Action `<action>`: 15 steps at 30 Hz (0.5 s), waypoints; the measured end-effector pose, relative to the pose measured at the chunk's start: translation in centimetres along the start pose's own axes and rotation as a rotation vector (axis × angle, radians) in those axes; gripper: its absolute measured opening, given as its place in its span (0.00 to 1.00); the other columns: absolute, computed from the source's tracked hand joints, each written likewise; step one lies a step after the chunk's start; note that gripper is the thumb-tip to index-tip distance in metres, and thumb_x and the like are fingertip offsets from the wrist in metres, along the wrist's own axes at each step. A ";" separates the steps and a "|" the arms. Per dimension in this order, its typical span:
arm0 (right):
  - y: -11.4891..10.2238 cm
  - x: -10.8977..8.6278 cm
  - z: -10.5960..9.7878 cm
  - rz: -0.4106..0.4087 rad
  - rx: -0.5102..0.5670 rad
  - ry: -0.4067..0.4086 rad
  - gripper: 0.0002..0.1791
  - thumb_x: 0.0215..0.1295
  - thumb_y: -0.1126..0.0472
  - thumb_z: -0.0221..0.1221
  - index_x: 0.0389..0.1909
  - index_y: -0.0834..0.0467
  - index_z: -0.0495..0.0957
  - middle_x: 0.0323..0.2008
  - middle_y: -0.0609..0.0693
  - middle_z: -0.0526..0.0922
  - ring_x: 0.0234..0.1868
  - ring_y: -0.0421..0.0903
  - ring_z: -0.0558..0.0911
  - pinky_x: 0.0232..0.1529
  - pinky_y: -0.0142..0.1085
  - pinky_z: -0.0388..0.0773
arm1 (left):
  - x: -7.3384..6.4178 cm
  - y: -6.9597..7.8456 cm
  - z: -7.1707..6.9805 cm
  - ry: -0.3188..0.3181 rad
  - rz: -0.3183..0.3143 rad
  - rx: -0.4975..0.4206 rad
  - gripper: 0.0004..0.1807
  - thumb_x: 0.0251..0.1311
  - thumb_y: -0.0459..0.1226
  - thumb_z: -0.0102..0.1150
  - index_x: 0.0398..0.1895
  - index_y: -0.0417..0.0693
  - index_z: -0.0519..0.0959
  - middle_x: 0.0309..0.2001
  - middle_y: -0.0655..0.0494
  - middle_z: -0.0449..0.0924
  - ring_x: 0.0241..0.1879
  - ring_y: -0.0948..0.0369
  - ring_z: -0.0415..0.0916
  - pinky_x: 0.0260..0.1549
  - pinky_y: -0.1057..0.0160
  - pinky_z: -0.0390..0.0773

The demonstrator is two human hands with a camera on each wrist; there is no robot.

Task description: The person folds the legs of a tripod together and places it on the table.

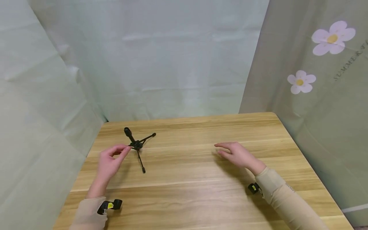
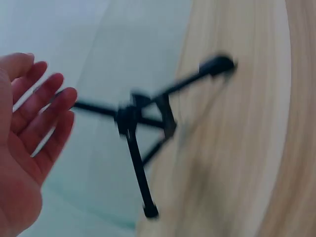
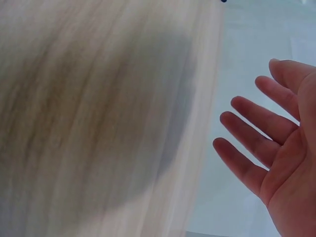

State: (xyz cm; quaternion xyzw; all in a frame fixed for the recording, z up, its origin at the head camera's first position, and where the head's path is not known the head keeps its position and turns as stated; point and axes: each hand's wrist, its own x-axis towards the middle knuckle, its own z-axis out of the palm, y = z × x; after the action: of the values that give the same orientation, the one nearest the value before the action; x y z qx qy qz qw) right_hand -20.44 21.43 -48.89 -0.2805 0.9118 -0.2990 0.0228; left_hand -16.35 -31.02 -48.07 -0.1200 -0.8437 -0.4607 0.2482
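Left hand point(image 1: 109, 163): fingers point(image 2: 42, 98) loosely bent, slightly spread, thumb tip close to the index tip, a narrow gap. Black tripod point(image 1: 137, 144) right at these fingertips, one leg running behind them; from where I stand, cannot tell whether skin meets leg. Its other two legs point away from the fingers, the thick-ended arm rises just beyond the index tip.

Right hand point(image 1: 237, 155): fingers point(image 3: 249, 136) fanned, nearly straight, wide of the thumb, holding nothing; raised above the tabletop point(image 1: 184, 191), shadow beneath. Tripod well apart from these fingers.
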 end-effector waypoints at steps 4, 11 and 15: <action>0.1 0.0 -0.1 -0.012 0.000 0.007 0.21 0.80 0.57 0.62 0.68 0.57 0.81 0.64 0.55 0.85 0.66 0.56 0.82 0.67 0.55 0.75 | 0.2 -2.3 -1.5 -0.022 -0.199 0.073 0.12 0.72 0.35 0.69 0.53 0.39 0.88 0.48 0.50 0.90 0.44 0.74 0.81 0.42 0.78 0.77; 0.0 0.1 -0.3 -0.029 0.011 0.016 0.21 0.79 0.58 0.63 0.69 0.57 0.81 0.63 0.52 0.85 0.63 0.53 0.84 0.61 0.54 0.80 | 1.4 -5.6 -2.5 -0.194 -0.281 0.216 0.26 0.71 0.46 0.71 0.65 0.41 0.82 0.63 0.39 0.83 0.63 0.42 0.79 0.60 0.44 0.77; -0.1 0.1 -0.5 -0.040 0.015 0.011 0.21 0.80 0.57 0.63 0.69 0.56 0.81 0.62 0.50 0.86 0.60 0.50 0.85 0.52 0.49 0.81 | 2.1 -7.0 -2.9 -0.270 -0.292 0.246 0.28 0.72 0.46 0.70 0.67 0.39 0.80 0.66 0.35 0.79 0.65 0.31 0.73 0.62 0.33 0.72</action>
State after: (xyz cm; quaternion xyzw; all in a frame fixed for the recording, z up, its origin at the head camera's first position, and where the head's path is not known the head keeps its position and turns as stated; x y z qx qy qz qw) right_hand -20.62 21.54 -48.43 -0.2970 0.9038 -0.3077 0.0136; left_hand -20.26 -37.34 -50.61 -0.0258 -0.9274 -0.3652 0.0767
